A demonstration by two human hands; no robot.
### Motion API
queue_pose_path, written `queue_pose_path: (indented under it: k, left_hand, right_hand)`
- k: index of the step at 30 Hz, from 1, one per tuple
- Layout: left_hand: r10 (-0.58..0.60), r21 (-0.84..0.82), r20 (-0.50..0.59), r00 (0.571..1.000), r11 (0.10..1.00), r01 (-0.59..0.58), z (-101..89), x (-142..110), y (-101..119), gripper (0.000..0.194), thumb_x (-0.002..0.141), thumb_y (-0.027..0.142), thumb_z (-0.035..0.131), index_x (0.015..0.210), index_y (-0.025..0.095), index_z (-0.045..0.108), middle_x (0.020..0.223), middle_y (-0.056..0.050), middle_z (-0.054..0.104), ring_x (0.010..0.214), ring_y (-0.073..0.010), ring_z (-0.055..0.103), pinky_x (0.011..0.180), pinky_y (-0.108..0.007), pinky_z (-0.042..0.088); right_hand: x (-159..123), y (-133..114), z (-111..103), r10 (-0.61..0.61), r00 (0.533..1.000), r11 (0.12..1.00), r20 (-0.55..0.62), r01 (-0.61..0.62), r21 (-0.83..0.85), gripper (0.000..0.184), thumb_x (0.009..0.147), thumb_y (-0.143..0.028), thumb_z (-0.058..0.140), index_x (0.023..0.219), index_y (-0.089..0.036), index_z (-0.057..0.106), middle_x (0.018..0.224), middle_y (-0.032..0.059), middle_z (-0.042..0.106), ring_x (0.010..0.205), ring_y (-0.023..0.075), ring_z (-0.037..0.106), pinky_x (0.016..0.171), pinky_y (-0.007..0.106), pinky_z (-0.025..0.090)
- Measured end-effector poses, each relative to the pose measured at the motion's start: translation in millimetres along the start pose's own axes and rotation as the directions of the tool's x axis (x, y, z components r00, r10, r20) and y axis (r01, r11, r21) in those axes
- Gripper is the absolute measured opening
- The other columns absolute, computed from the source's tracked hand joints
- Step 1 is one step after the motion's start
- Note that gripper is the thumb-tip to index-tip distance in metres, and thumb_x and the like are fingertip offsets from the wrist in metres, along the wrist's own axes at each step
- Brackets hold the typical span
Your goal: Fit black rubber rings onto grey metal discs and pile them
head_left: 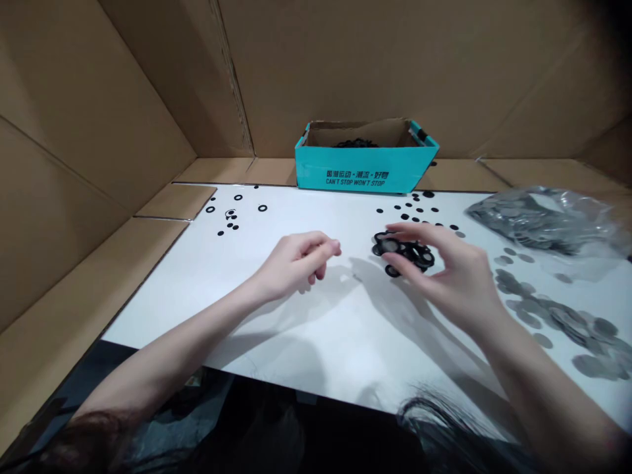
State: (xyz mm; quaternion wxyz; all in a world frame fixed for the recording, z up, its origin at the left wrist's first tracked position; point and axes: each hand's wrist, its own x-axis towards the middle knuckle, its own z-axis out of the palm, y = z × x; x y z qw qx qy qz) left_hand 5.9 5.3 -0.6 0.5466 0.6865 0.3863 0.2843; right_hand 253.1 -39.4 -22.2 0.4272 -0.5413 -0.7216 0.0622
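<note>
Right hand (447,273) half open on black rings (407,251) (left hand (296,266) curled)

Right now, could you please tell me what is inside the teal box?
A heap of black rings lies inside the teal box; its front wall hides the heap's lower part and the box floor.

We have a loose heap of black rubber rings (407,253) on the white worktop (345,342), right of centre. They lie overlapping, some flat and some tilted against one another. One ring at the heap's left side holds a grey metal disc (390,245) in its hole, and another ring juts out at the near edge.
</note>
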Motion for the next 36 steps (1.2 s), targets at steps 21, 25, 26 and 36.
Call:
queue_pose_path:
  k: [21, 25, 26, 36]
  left_hand:
    - [0.256, 0.48, -0.65, 0.716, 0.869, 0.125, -147.6, 23.1, -27.3, 0.024, 0.088, 0.031, 0.053, 0.099, 0.017, 0.069, 0.08, -0.004, 0.071, 0.072, -0.0164, 0.067, 0.073, -0.027, 0.053]
    - [0.227, 0.614, -0.62, 0.751, 0.736, 0.285, -174.3, 29.9, -42.0, 0.023, 0.081, 0.024, 0.058, 0.098, 0.017, 0.072, 0.095, -0.009, 0.077, 0.089, -0.024, 0.069, 0.085, -0.032, 0.051]
    - [0.217, 0.632, -0.588, 0.779, 0.724, 0.276, -174.8, 33.0, -45.1, 0.022, 0.08, 0.024, 0.059, 0.095, 0.017, 0.073, 0.096, -0.009, 0.078, 0.09, -0.0249, 0.069, 0.087, -0.033, 0.051]
    - [0.177, 0.768, -0.3, 0.938, 0.628, 0.127, -134.1, 69.1, -69.8, 0.035, 0.079, 0.02, 0.055, 0.106, 0.017, 0.077, 0.126, -0.017, 0.075, 0.122, -0.0387, 0.064, 0.104, -0.044, 0.045]
  right_hand:
    - [7.0, 46.2, -50.2, 0.303, 0.93, 0.947, -0.209, -0.319, -0.046, 0.072, 0.075, -0.027, 0.083, 0.139, -0.026, 0.051, 0.15, 0.0264, 0.06, 0.132, 0.0415, 0.064, 0.09, 0.051, 0.054]
    - [-7.0, 58.6, -71.0, 0.327, 0.921, 0.898, -0.211, -0.372, -0.233, 0.012, 0.089, -0.042, 0.072, 0.091, -0.03, 0.072, 0.108, 0.0157, 0.08, 0.107, 0.0375, 0.073, 0.087, 0.05, 0.051]
    - [-11.1, 61.2, -76.4, 0.348, 0.913, 0.891, -0.212, -0.392, -0.228, 0.019, 0.092, -0.045, 0.069, 0.078, -0.031, 0.07, 0.09, 0.0127, 0.081, 0.091, 0.0337, 0.075, 0.08, 0.047, 0.051]
    - [-28.2, 68.8, -97.7, 0.426, 0.886, 0.875, -0.18, -0.455, -0.166, 0.04, 0.081, -0.019, 0.069, 0.118, -0.035, 0.063, 0.126, 0.0161, 0.078, 0.118, 0.0409, 0.071, 0.07, 0.047, 0.047]
